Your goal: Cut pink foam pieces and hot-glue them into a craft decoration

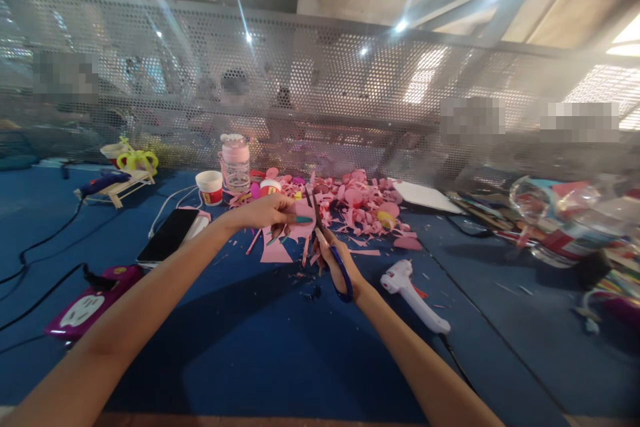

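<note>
Left hand [265, 211] pinches pink foam sheet [300, 227] by edge; right hand [336, 260] is closed around scissors [320, 227], blades at sheet. Sheet judged light, floppy; best gripped near cut line. Glue gun [413, 285] lies right of right hand.

A deep blue cloth [260, 347] is spread over the table. A pale pink piece of paper [300, 225] is held in the left hand [267, 211], whose nails are painted teal. Scissors [334, 260] with dark blades and blue handles are held in the right hand [334, 261]. Pink scraps [363, 203] are heaped behind. A white glue gun [411, 293] is seen to the right. A black-screened phone [169, 235] and a purple power strip [87, 307] with a white face are seen to the left. A white cup [209, 187] is banded in red. The grey screen [320, 93] is patterned with round holes.
</note>
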`<action>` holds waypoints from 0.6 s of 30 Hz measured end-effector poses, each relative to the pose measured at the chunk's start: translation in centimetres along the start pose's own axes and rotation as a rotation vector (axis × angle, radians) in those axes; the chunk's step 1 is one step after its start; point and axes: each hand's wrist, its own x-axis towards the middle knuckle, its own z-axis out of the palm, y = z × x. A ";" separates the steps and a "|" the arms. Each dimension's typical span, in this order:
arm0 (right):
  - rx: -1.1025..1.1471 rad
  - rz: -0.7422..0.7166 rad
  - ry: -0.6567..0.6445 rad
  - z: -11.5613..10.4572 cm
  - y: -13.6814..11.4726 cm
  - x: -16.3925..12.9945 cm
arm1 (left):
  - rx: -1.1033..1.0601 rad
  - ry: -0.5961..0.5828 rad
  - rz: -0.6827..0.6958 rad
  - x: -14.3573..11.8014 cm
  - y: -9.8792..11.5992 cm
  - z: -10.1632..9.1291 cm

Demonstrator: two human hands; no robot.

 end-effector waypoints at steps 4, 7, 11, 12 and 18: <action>-0.011 0.000 -0.011 -0.1 -0.2 0.0 | -0.007 -0.009 -0.018 0.0 0.1 0.0; -0.028 -0.007 -0.009 -0.2 -0.2 0.0 | -0.025 -0.016 -0.023 -0.1 0.2 0.0; -0.021 0.003 -0.024 -0.3 -0.2 0.0 | -0.068 -0.037 -0.040 -0.1 0.1 -0.1; -0.022 0.004 -0.022 -0.3 -0.2 0.0 | -0.080 -0.040 -0.046 -0.1 0.0 -0.1; -0.035 0.029 -0.022 -0.4 -0.3 0.0 | -0.097 -0.001 -0.024 0.1 -0.2 -0.2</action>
